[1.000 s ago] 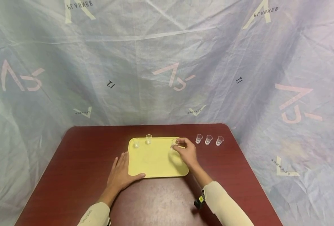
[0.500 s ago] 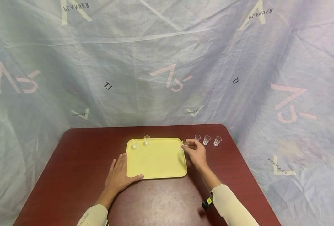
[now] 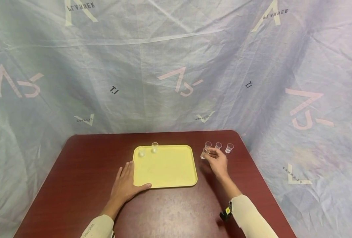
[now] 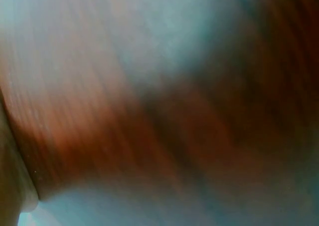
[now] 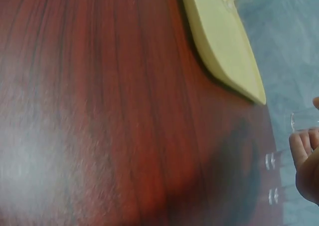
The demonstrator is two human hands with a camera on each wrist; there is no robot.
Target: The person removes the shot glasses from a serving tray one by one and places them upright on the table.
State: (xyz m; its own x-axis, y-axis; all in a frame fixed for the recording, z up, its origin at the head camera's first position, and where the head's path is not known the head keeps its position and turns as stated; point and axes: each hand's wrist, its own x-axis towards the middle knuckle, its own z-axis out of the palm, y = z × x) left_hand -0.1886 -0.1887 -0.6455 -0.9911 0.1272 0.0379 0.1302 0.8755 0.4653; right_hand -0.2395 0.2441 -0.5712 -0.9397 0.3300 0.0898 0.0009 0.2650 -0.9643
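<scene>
In the head view my right hand pinches a small clear shot glass upright between thumb and fingers, over the table just right of the yellow tray. The right wrist view has this held glass at its right edge. Flat fingers of my left hand rest along the tray's left edge, the thumb at its front edge. Two clear shot glasses stand on the tray: one at the back left corner, another beside it. The left wrist view is blurred, mostly table.
On the dark red table, a row of shot glasses stands at the back right: a left one, a middle one partly behind my fingers, and a right one. A grey printed cloth hangs behind the table.
My right hand has carried the pinched shot glass rightward from over the tray's back right part to beyond its right edge, near the row. The left hand stays at the tray.
</scene>
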